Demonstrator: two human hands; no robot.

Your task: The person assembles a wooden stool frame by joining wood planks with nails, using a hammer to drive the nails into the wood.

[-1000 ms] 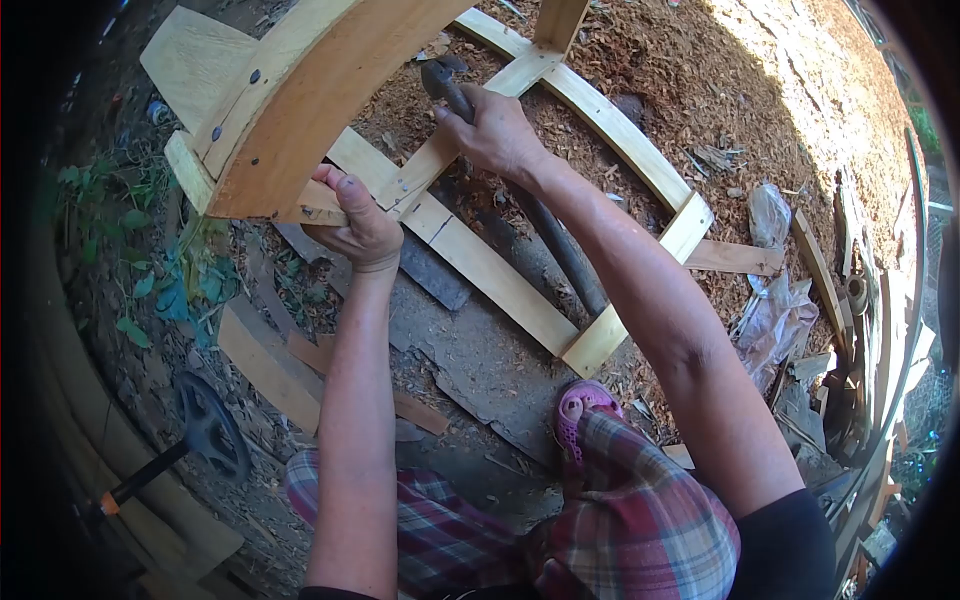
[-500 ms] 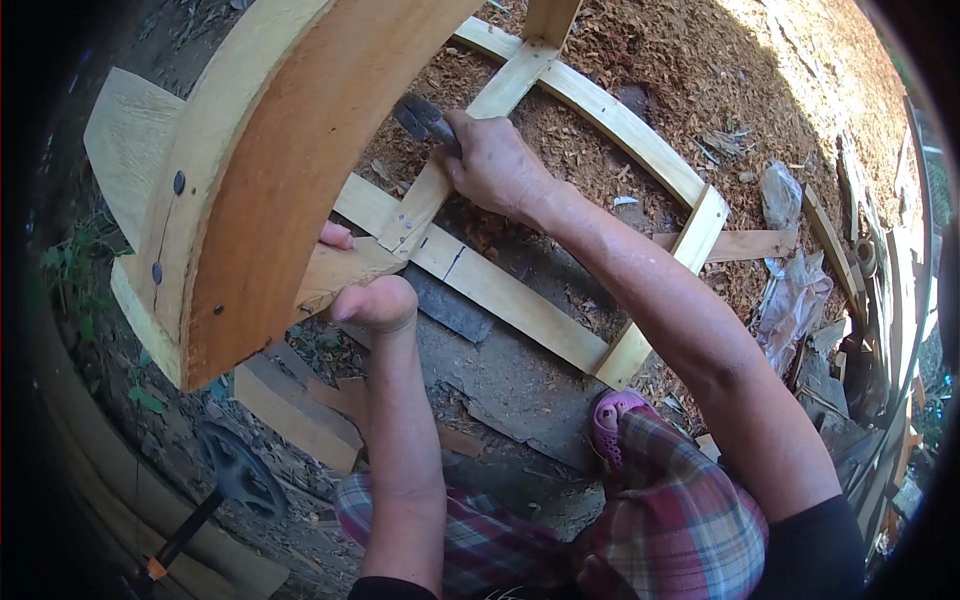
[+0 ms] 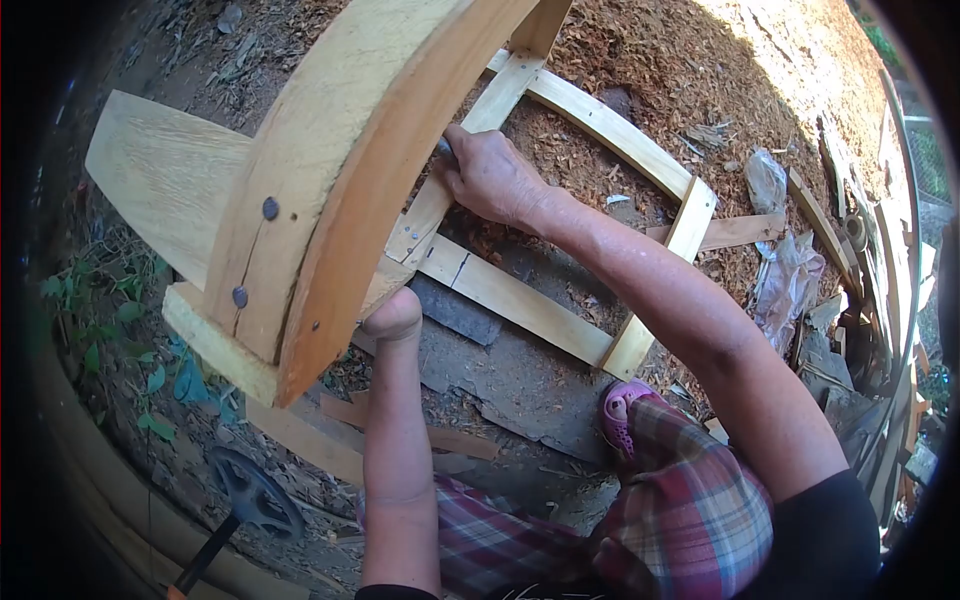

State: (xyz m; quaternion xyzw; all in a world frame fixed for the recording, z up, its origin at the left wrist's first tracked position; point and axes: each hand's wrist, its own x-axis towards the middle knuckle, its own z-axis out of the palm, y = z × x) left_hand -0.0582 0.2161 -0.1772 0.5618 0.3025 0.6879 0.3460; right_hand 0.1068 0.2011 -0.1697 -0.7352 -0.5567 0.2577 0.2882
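My left hand (image 3: 392, 315) is closed on the end of a wooden crosspiece (image 3: 383, 285) under a large curved board (image 3: 375, 180); its fingers are hidden behind the wood. Beyond it, my right hand (image 3: 490, 175) is a fist around a metal tool (image 3: 445, 148). Most of that tool is hidden behind the board now; its dark, split head showed earlier. Several nail heads stand out at the joint (image 3: 408, 240) between the hands. The curved board belongs to a pale wooden frame, whose lower rail (image 3: 515, 300) carries a dark pencil line.
Wood shavings (image 3: 640, 60) cover the ground. A curved rail (image 3: 610, 125) and a short crosspiece (image 3: 690, 235) form the frame's far side. Crumpled plastic (image 3: 790, 280) and scrap wood lie at right. A black wheel-shaped part (image 3: 255, 495) is at lower left. My pink shoe (image 3: 620, 410) is beside the frame.
The curved board now appears farther right and covers more of the crosspiece and the tool. My right hand sits slightly lower, and the tool's head has gone from sight. My left hand keeps its grip.
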